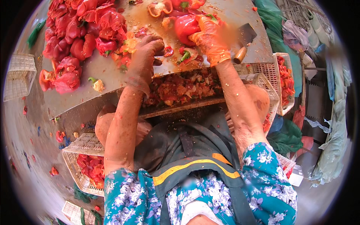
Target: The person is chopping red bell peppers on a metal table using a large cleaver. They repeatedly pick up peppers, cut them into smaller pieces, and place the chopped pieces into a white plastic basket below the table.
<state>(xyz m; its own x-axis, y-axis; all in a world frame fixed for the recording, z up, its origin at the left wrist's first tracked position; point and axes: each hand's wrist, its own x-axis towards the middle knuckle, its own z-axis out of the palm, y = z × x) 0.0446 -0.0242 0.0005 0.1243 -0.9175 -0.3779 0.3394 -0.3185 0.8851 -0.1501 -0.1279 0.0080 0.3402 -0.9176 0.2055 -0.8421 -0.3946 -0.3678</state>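
Observation:
My right hand [211, 38], in an orange rubber glove, grips a glossy red bell pepper [186, 28] over the metal table [166, 69]. My left hand [146, 59], in a stained knit glove, hovers over the table's near edge with its fingers curled; whether anything is in it cannot be told. Left of it lies a big heap of opened red peppers [84, 33]. A pepper stem piece [185, 56] rests between the hands. Beyond my hands are a cut pepper ring [159, 8] and more peppers. A dark blade [247, 33] and a wooden handle [240, 54] lie right of my right hand.
Under the table edge, a trough holds pepper cores and scraps [182, 87]. Plastic crates of red pepper pieces stand at lower left [76, 168] and at right [291, 105]. Another crate [21, 76] stands far left. Green netting [287, 137] and plastic sheeting lie to the right.

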